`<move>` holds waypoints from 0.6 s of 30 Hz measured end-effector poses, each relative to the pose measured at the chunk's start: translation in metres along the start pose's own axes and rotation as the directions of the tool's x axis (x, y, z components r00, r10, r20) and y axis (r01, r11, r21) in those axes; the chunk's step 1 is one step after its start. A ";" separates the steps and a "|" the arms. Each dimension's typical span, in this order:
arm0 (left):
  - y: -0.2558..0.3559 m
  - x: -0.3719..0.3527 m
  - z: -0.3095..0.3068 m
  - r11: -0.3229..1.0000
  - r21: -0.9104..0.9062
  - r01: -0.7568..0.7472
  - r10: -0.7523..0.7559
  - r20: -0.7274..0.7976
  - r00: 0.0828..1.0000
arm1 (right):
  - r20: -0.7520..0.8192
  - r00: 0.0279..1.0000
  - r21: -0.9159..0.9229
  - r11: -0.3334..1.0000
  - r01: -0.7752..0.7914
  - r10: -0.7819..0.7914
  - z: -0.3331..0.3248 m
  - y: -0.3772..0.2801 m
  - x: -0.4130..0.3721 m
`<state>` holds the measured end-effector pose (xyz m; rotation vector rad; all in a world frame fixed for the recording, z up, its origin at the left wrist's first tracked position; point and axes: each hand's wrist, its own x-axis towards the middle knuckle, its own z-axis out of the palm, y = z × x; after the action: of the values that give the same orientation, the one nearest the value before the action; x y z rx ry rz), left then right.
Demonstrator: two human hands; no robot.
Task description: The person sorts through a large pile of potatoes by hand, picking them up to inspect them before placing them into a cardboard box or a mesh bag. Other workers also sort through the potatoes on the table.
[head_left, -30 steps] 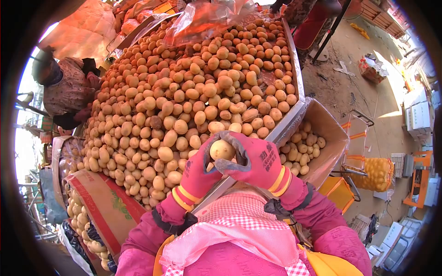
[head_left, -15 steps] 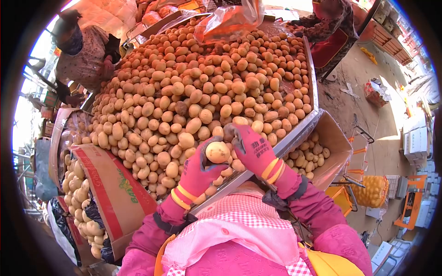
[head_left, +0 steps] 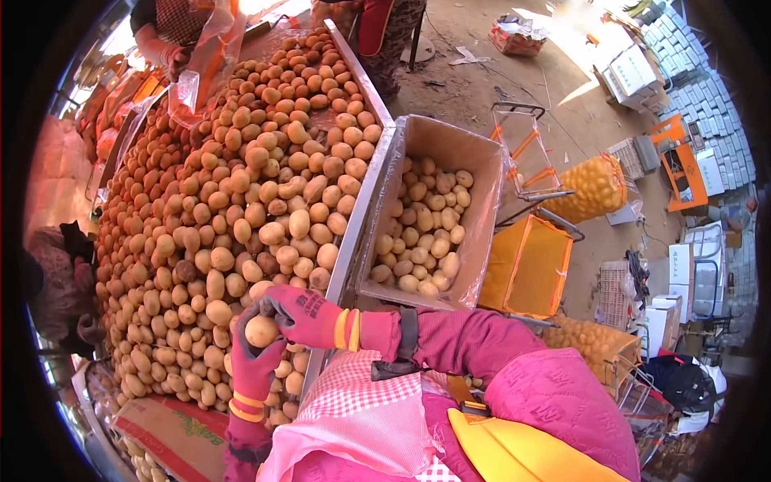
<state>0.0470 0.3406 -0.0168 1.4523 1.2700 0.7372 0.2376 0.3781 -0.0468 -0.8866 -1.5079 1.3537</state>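
Observation:
A pale round potato [head_left: 262, 331] sits in the fingers of my left hand [head_left: 254, 361], which wears a pink glove with a yellow band. My right hand [head_left: 299, 313], gloved the same way, is just above and beside that potato, its fingertips curled near it; what they hold, if anything, is hidden. Both hands are over the near edge of a large heap of potatoes [head_left: 233, 213] on a metal-edged table [head_left: 376, 96]. To the right of the table stands a plastic-lined cardboard box [head_left: 474, 173] with potatoes inside.
A yellow crate [head_left: 534, 265], net sacks of potatoes [head_left: 590, 189] and a metal cart [head_left: 522, 149] stand at the right. A red-printed carton [head_left: 173, 438] is at the lower left. Other people are at the table's far end and left side.
The view has swung to the right, bringing the lined box and crate nearer the middle. My hands have come closer together, with the potato still in my left hand.

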 end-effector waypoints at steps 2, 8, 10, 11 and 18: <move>-0.001 0.003 -0.002 0.998 0.064 -0.004 0.002 0.027 1.000 | 0.061 0.998 -0.083 0.997 0.010 -0.005 -0.011 0.009 -0.003; -0.024 0.013 -0.005 0.947 0.314 -0.066 0.084 -0.043 0.996 | 0.217 0.975 -0.464 0.884 0.055 0.053 -0.025 0.000 -0.023; -0.015 0.020 0.006 0.955 0.292 -0.058 0.090 -0.098 0.991 | 0.224 0.972 -0.481 0.876 0.044 0.074 -0.030 0.000 -0.021; -0.023 0.022 0.006 0.953 0.297 -0.059 0.090 -0.089 0.992 | 0.239 0.967 -0.500 0.865 0.039 0.094 -0.034 -0.002 -0.019; -0.006 0.047 0.048 0.918 -0.187 0.349 -0.342 0.070 0.937 | 0.183 0.955 -0.545 0.832 -0.101 0.235 -0.065 -0.002 -0.014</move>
<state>0.1005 0.3707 -0.0443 1.0390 1.3407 0.5763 0.3030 0.3871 -0.0467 -1.2577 -2.0983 1.2129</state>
